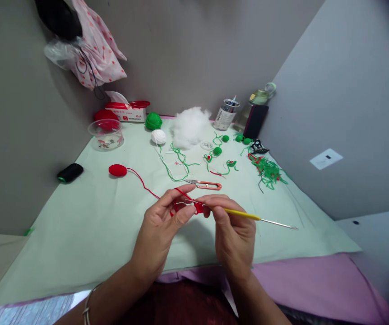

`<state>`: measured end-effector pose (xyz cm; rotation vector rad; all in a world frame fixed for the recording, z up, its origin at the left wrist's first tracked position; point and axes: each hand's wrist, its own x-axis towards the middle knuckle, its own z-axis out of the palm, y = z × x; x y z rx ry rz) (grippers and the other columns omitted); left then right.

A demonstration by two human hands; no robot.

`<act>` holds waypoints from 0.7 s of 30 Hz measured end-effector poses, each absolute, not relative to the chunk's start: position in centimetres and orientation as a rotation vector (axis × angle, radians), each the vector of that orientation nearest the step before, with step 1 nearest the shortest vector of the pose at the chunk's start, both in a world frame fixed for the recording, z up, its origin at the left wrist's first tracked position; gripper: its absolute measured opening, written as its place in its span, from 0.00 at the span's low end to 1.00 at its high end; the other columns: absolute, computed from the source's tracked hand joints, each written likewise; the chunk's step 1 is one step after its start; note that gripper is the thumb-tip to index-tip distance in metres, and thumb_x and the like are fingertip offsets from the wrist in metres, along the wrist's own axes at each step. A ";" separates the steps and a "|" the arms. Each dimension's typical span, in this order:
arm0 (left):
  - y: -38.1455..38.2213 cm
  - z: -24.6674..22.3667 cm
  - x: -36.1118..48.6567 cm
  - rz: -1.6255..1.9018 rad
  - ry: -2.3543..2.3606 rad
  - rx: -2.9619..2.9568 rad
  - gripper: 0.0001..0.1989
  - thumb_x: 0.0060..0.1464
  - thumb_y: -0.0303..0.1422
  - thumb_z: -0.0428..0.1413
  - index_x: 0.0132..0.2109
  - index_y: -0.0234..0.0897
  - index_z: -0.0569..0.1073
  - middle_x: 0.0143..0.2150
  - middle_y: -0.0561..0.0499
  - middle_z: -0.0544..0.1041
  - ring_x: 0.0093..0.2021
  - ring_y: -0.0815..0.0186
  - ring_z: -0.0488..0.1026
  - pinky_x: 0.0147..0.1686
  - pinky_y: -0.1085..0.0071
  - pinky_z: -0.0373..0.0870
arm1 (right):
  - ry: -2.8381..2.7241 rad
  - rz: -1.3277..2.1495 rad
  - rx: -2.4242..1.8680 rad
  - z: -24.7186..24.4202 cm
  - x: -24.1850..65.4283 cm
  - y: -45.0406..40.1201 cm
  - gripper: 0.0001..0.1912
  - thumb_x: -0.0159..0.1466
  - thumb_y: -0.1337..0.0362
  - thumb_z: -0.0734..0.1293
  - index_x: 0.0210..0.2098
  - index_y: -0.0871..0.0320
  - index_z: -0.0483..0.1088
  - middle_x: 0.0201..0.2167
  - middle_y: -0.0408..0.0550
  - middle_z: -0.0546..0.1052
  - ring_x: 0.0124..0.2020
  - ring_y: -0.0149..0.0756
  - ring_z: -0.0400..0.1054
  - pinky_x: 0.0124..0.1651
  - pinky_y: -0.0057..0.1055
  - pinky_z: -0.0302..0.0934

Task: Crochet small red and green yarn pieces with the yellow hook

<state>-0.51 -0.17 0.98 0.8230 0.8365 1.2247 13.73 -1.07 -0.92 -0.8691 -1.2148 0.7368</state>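
My left hand pinches a small red crochet piece near the front middle of the table, with red yarn passing over its raised index finger. In my right hand is a yellow-handled crochet hook. The hook's left tip is at the red piece, and its other metal end points right. A red yarn strand runs left from my left hand to a small red ball. Just beyond the hands lie orange-handled thread snips. My fingers partly hide the red piece.
White stuffing, a green yarn ball and a white ball are at the back. A plastic tub and black spool stand left. Tangled green yarn, a can and a phone are right.
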 end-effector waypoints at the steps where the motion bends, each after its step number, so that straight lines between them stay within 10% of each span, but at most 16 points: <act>1: -0.2 1.1 -0.3 1.230 0.818 0.791 0.17 0.57 0.36 0.70 0.54 0.49 0.85 0.40 0.53 0.82 0.44 0.64 0.76 0.52 0.68 0.72 | -1.222 0.724 -0.857 -0.9 13.6 -1.1 0.10 0.73 0.65 0.69 0.44 0.46 0.83 0.39 0.44 0.86 0.39 0.37 0.77 0.39 0.34 0.71; 21: 0.3 0.6 -0.4 1.020 0.649 0.387 0.23 0.47 0.33 0.76 0.52 0.38 0.86 0.33 0.53 0.79 0.32 0.74 0.72 0.37 0.79 0.70 | -1.510 0.181 -0.945 -1.8 14.1 -1.1 0.16 0.71 0.72 0.69 0.51 0.47 0.82 0.42 0.49 0.82 0.40 0.38 0.77 0.39 0.35 0.73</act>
